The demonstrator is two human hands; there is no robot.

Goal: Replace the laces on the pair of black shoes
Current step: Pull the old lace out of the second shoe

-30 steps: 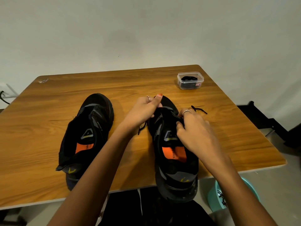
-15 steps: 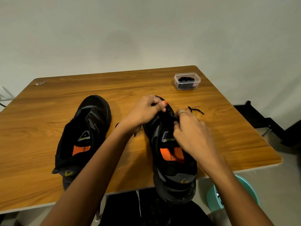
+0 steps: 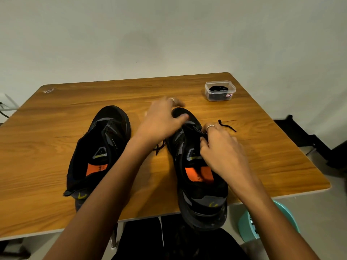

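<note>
Resting over the toe of the right-hand black shoe [image 3: 199,173], the left hand [image 3: 161,122] lies with its thumb across the toe cap and its fingers reaching past the tip, blurred, so whether they grip anything cannot be told. The right hand [image 3: 223,152] sits on the same shoe nearer the person, just behind the left hand, with its fingers curled down into the eyelet area, pinching a black lace [image 3: 227,126]; one end of that lace trails out past the ringed finger onto the wooden table [image 3: 56,128], beyond the right hand. Another short piece of lace shows under the left wrist, between the two shoes. The shoe under both hands lies flat on its sole, toe pointing away from the person, its heel overhanging the near table edge, and an orange insole shows inside it just behind the right hand. The second black shoe [image 3: 97,152] lies to the left of the left forearm, apart from both hands, tilted so its toe leans toward the left hand, its tongue loose and its own orange insole visible. Well beyond the right hand, near the far right corner, stands a small clear plastic container [image 3: 220,91] with something black coiled inside. Below the right forearm, off the table, a teal stool [image 3: 285,218] shows on the floor.
</note>
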